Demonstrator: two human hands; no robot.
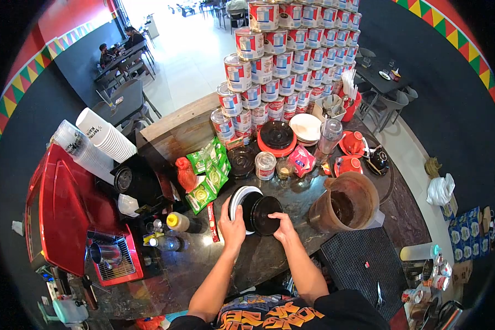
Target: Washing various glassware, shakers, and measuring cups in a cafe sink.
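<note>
Over the dark stone counter, my left hand grips the left edge of a tilted stack of saucers. White saucers and a black saucer show in that stack. My right hand holds a glossy black saucer by its right edge, thumb on top. It overlaps the stack's right side; whether the two touch is unclear. To the left lies a red sachet. Beyond the stack are a tin can, a small glass and black saucers.
A red espresso machine with stacked cups fills the left. Tall rows of tins line the back. A brown-stained pitcher and a black mat with scissors are at right. Squeeze bottles stand at left.
</note>
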